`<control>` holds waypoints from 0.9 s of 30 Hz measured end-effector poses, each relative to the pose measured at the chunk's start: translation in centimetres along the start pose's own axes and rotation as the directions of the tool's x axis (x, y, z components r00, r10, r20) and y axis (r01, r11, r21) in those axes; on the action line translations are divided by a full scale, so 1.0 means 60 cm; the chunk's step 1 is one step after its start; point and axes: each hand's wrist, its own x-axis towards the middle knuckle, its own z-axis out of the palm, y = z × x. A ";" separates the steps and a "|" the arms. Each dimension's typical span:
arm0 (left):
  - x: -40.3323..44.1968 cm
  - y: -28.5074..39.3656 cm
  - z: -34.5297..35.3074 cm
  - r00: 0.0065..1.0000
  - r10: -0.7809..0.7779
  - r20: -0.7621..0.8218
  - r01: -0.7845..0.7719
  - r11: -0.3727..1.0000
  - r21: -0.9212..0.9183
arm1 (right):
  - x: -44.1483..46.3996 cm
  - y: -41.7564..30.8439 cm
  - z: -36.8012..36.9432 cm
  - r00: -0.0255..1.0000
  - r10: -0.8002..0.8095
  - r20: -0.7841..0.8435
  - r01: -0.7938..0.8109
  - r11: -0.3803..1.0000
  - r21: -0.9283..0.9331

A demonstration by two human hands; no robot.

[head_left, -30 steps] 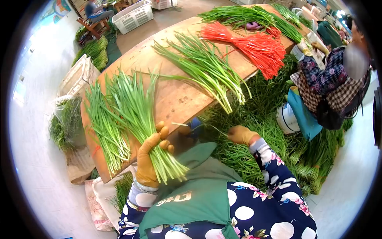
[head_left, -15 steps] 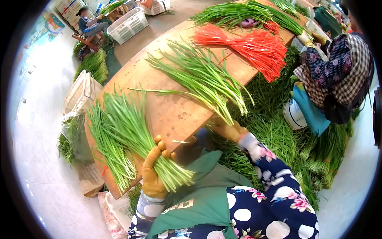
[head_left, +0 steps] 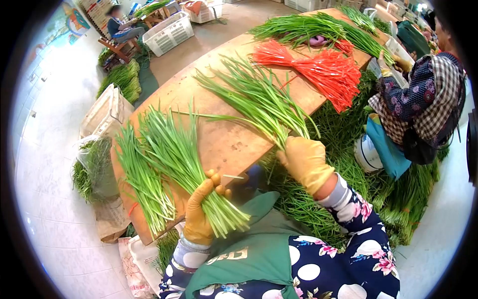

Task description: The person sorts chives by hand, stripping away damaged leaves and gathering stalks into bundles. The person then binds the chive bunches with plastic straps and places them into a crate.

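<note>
My left hand [head_left: 200, 212], in a yellow glove, is closed around a bunch of green chives [head_left: 174, 154] near its pale stem ends. The leaves of that bunch rest on the wooden table [head_left: 226, 142]. Beside it lies another bunch of chives [head_left: 144, 182]. My right hand [head_left: 306, 162], gloved too, is at the table edge with its fingers closed on the stem ends of some chives from a loose pile [head_left: 254, 94]. The fingertips of this hand are partly hidden. A short cut stem [head_left: 233, 176] lies near the table corner.
Red ties [head_left: 313, 67] lie fanned out beyond the loose pile, with more chives [head_left: 298, 27] behind them. A co-worker [head_left: 418, 94] sits at the right. Chives heap [head_left: 338, 199] below the table. White crates [head_left: 169, 36] and a seated person [head_left: 119, 30] are farther off.
My right hand has risen from below the table edge to the stem ends of the loose pile and closed on some. My left hand keeps its bunch. The view has shifted slightly.
</note>
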 end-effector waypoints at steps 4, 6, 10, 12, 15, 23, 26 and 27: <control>-0.014 0.012 0.000 1.000 -0.019 -0.011 0.019 1.000 -0.009 | 0.024 0.024 0.005 0.947 -0.035 -0.320 0.057 0.996 0.061; -0.011 0.009 0.006 0.999 -0.052 -0.001 0.052 0.998 0.048 | 0.003 0.016 -0.039 0.905 -0.079 -0.419 0.161 0.973 0.164; 0.011 -0.025 0.021 0.981 -0.156 -0.112 0.174 0.968 0.179 | -0.087 -0.052 -0.012 0.942 -0.193 -0.275 0.277 0.910 0.309; 0.028 -0.039 -0.002 0.984 -0.175 -0.004 0.175 0.977 0.123 | -0.119 -0.064 0.012 0.953 -0.258 -0.159 0.302 0.857 0.417; 0.034 -0.047 0.020 0.987 -0.102 -0.122 0.129 0.963 0.236 | -0.130 -0.064 0.037 0.935 -0.335 -0.117 0.349 0.804 0.481; 0.024 -0.056 0.021 0.982 -0.128 -0.141 0.159 0.958 0.240 | -0.104 -0.069 0.074 0.961 -0.118 0.249 -0.259 -0.075 0.963; 0.022 -0.062 0.020 0.978 -0.085 -0.192 0.139 0.948 0.288 | -0.093 -0.087 0.086 0.975 -0.097 0.200 -0.215 -0.183 0.959; 0.020 -0.060 0.021 0.977 -0.085 -0.194 0.140 0.946 0.292 | -0.095 -0.088 0.074 0.964 -0.118 0.239 -0.265 -0.331 0.906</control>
